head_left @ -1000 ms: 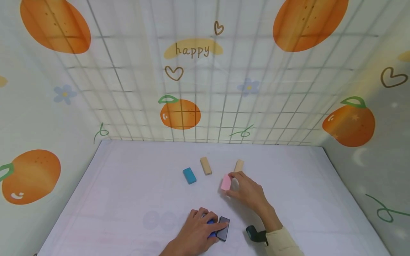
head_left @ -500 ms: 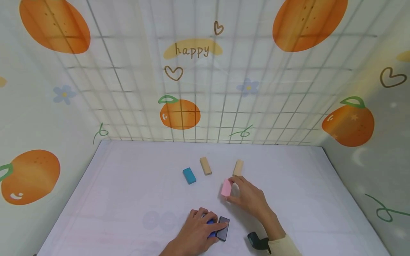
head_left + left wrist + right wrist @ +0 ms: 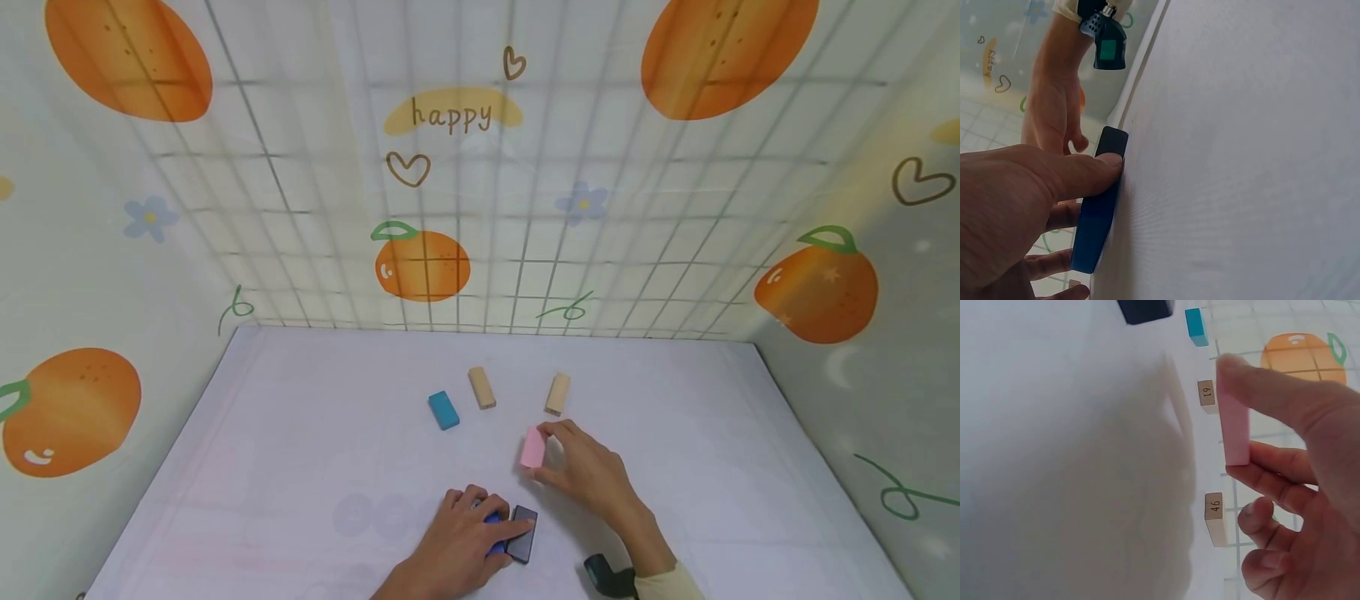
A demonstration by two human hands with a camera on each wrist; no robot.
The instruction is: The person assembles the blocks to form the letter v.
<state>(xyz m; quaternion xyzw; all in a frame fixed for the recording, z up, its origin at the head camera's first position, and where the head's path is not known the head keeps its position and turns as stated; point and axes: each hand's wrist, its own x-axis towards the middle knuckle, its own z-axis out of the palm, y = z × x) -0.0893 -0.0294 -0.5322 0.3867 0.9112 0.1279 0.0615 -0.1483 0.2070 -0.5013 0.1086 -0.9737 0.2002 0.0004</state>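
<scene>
Between the thumb and fingertips of my right hand [image 3: 592,471] a pink block [image 3: 533,448] is pinched; the right wrist view shows that pink block [image 3: 1235,425] raised off the table. My left hand [image 3: 457,542] lies low at the front, gripping a blue block [image 3: 493,533] mostly covered by its fingers. One extended finger of it touches a black block [image 3: 522,537] alongside. In the left wrist view the thumb presses on the blue block [image 3: 1094,231], whose far end adjoins a dark part.
Farther back on the white table [image 3: 300,433] lie a turquoise block [image 3: 444,410] and two plain wooden blocks, a left one [image 3: 482,387] and a right one [image 3: 557,394]. Numbers mark their ends. A fruit-printed curtain [image 3: 480,192] encloses the back and sides.
My right hand has drawn the pink block toward the front, away from the right wooden block, which is now fully exposed. My left hand has stayed put.
</scene>
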